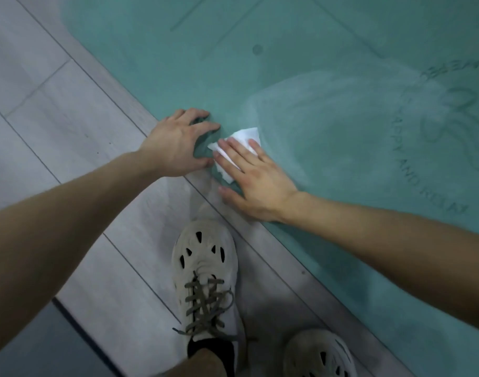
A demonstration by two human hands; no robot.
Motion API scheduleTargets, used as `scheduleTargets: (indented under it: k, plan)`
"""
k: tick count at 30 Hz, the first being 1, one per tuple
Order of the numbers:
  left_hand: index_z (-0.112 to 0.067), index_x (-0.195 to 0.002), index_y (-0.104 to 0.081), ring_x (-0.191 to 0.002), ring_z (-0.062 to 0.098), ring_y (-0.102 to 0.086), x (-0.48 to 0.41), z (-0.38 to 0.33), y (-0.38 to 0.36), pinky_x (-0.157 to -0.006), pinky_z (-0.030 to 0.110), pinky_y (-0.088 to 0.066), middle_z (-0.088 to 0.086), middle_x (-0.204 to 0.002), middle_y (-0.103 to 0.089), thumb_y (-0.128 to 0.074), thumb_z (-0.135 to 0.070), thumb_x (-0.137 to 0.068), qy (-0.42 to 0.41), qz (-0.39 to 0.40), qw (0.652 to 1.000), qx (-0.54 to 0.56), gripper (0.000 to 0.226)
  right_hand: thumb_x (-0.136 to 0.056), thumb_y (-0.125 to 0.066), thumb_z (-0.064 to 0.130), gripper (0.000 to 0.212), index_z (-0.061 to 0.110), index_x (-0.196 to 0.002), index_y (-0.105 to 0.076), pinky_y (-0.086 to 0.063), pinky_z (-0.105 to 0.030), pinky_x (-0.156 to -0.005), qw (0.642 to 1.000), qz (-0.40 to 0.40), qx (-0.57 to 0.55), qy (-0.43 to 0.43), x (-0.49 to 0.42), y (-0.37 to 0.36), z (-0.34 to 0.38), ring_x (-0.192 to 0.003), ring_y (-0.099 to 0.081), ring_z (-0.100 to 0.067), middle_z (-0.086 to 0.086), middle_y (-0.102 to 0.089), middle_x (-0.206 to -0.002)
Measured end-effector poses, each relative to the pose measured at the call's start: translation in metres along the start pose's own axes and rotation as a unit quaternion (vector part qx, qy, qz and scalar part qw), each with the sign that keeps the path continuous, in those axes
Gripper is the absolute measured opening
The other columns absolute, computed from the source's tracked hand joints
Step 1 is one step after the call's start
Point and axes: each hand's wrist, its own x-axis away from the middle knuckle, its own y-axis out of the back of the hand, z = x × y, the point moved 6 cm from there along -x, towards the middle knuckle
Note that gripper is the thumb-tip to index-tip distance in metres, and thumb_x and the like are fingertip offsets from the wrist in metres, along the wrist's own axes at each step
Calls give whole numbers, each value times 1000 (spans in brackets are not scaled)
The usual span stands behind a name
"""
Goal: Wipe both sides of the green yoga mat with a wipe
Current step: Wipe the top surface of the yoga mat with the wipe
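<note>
Green yoga mat (328, 63) lies flat on a grey plank floor (56, 118), its near long edge running diagonally from upper left to lower right. White wipe (246, 136), crumpled and partly folded, sits on the mat just inside that edge. Right hand (256, 183) lies palm down on the wipe, fingers straight and slightly spread, pressing it to the mat. The thumb reaches out towards the mat edge, and wipe corners stick out past the fingertips and on the thumb side. Left hand (176, 142) is just beside it to the left, wide and arched, fingertips planted on the mat near the edge with the heel of the hand over the floor. It holds nothing that can be seen; can't tell if the thumb hooks the mat edge. The two hands are close, almost touching at the wipe. A paler smeared patch (328, 118) fans out on the mat to the right of the wipe. Embossed lettering (423, 170) curves along the right, partly blurred; a small dark dot (257, 49) shows further up. Both forearms are bare. One beige perforated laced shoe (205, 268) stands on the floor just off the mat edge, and a second shoe (317, 352) is cut off at the bottom.
</note>
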Motion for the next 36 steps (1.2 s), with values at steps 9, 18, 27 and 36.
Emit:
scheduleTargets:
  k: [9,18,27,36]
  plan:
    - [-36,-156,-44,-140,35,-43,0,7,-4,-118,52,-39,5,-162,-38,-79,-56,-80,-13,5,1000,-8,86,-111,-39,55,76,16,-170,-13,-16,-55,-131,998,18,17,59,142,-16,-5,-165,-1,-23,-5,-6,-178]
    - [-32,-157,-45,-142,36,-41,-3,4,3,-120,49,-38,8,-162,-38,-79,-45,-83,-16,19,1000,-11,83,-112,-31,47,67,14,-169,-20,-12,-52,-131,999,-40,12,11,34,-17,10,-165,-5,-24,-7,-12,-177]
    - [-35,-159,-41,-145,35,-38,-2,7,-2,-121,51,-37,5,-166,-34,-81,-28,-87,-36,33,999,-13,83,-111,-30,52,67,16,-168,-26,-13,-53,-131,999,-35,3,6,60,-21,15,-164,-9,-24,-7,-18,-176]
    - [-33,-152,-51,-136,34,-45,0,35,12,-112,54,-44,7,-151,-47,-84,-29,-85,22,5,1000,2,74,-112,-29,49,67,17,-170,-17,-10,-51,-132,998,0,32,62,89,-19,2,-165,0,-22,-6,-8,-178]
